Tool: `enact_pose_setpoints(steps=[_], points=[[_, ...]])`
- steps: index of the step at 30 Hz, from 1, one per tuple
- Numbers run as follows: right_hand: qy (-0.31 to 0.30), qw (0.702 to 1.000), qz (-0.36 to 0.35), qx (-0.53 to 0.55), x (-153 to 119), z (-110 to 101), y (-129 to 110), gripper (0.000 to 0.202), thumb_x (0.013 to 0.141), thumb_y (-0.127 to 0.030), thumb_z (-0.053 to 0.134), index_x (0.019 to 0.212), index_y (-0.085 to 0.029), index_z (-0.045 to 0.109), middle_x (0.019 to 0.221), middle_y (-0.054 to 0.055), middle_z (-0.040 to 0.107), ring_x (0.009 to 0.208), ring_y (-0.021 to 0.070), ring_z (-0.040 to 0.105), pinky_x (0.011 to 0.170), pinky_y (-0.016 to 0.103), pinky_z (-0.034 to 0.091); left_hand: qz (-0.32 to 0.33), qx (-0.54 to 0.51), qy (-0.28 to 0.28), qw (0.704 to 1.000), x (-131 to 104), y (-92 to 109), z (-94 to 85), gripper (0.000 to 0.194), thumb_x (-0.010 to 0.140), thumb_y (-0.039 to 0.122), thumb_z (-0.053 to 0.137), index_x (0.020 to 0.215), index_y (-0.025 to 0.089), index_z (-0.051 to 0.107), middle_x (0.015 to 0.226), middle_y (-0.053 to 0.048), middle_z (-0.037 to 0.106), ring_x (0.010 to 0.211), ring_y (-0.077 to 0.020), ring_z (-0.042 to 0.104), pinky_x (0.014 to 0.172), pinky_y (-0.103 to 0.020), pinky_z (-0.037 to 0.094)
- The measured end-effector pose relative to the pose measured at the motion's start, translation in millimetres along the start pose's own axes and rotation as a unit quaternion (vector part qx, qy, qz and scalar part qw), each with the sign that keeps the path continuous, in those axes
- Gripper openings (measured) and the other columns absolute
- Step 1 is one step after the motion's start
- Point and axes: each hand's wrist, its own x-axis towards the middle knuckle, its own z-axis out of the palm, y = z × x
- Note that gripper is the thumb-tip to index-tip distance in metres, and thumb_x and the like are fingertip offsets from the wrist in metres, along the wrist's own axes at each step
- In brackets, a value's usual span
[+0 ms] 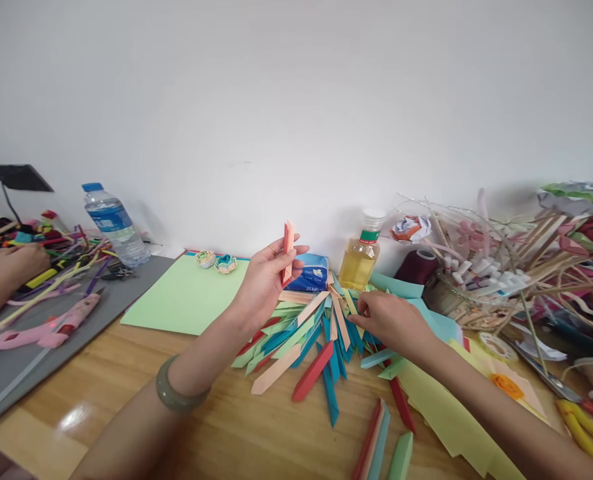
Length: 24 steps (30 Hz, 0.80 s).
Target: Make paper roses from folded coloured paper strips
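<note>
My left hand, with a green bangle on the wrist, is raised above the table. Its thumb and fingers pinch red and peach folded paper strips, held upright together. Below lies a fanned heap of folded paper strips in blue, green, peach and red, with pointed ends. Over the heap's right side, my right hand has its fingers curled together at a pale yellow folded strip; they seem to pinch it, though the fingertips partly cover the contact. More folded strips lie at the front edge.
Behind the heap are a blue tissue pack and a bottle of yellow liquid. Green paper and a water bottle are left, near a pink glue gun and another person's hand. Scissors lie right.
</note>
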Motion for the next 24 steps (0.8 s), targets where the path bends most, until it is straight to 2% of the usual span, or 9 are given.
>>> enact_pose_setpoints(steps=[4,7,9,13,16,20,24], points=[[-0.029,0.999,0.038,0.019,3.0,-0.4,4.5,0.017,0.076,-0.029,0.053,0.062,-0.022,0.057,0.064,0.000,0.063,0.061,0.0168,0.057,0.048,0.024,0.028,-0.009,0.002,0.002,1.000,-1.4,-0.9,0.5,0.027,0.079,0.009,0.055,0.106,0.011,0.059,0.093,-0.007,0.063,0.064,-0.0060,0.054,0.062,-0.019,0.045],[-0.025,0.997,0.072,0.028,1.2,-3.0,6.4,0.023,0.079,-0.041,0.048,0.071,-0.023,0.060,0.069,0.002,0.064,0.065,0.0198,0.059,0.049,0.025,0.028,-0.016,0.005,0.000,1.000,-1.3,-3.0,1.5,0.027,0.080,0.009,0.055,0.106,0.011,0.059,0.093,-0.007,0.063,0.064,-0.0063,0.054,0.062,-0.019,0.045],[-0.024,0.996,0.081,0.035,-0.8,-2.1,4.6,0.026,0.076,-0.047,0.051,0.075,-0.023,0.059,0.071,0.003,0.065,0.067,0.0216,0.059,0.050,0.025,0.028,-0.021,0.010,-0.002,1.000,-0.7,-5.9,2.2,0.026,0.080,0.009,0.054,0.105,0.011,0.059,0.093,-0.007,0.063,0.063,-0.0062,0.054,0.060,-0.018,0.045],[-0.034,0.994,0.084,0.061,-1.3,3.9,1.6,0.015,0.068,-0.036,0.060,0.063,-0.022,0.057,0.069,0.002,0.062,0.067,0.0215,0.057,0.050,0.025,0.026,-0.037,0.015,-0.001,0.999,-0.7,-12.9,2.6,0.025,0.079,0.009,0.055,0.104,0.012,0.060,0.094,-0.006,0.063,0.062,-0.0058,0.054,0.061,-0.018,0.045],[-0.039,0.991,0.075,0.106,1.7,6.4,6.1,0.017,0.069,-0.031,0.058,0.056,-0.021,0.055,0.061,0.001,0.059,0.061,0.0181,0.054,0.049,0.024,0.025,-0.052,0.014,-0.003,0.999,-1.6,-15.6,2.7,0.028,0.078,0.008,0.056,0.105,0.014,0.061,0.094,-0.005,0.063,0.063,-0.0058,0.054,0.061,-0.018,0.045],[-0.044,0.979,0.039,0.195,3.7,6.1,16.6,0.026,0.075,-0.036,0.049,0.055,-0.020,0.055,0.048,-0.002,0.047,0.049,0.0137,0.047,0.046,0.024,0.027,-0.059,0.019,-0.004,0.998,-2.1,-16.6,4.1,0.028,0.077,0.009,0.058,0.104,0.014,0.062,0.094,-0.005,0.064,0.063,-0.0063,0.055,0.062,-0.019,0.045],[-0.036,0.957,-0.002,0.288,2.5,2.2,20.7,0.034,0.078,-0.044,0.042,0.062,-0.019,0.056,0.052,-0.003,0.046,0.051,0.0128,0.045,0.049,0.024,0.033,-0.073,0.035,-0.001,0.997,-1.2,-24.5,5.3,0.023,0.077,0.011,0.058,0.099,0.013,0.062,0.093,-0.006,0.064,0.063,-0.0069,0.055,0.064,-0.020,0.046]])
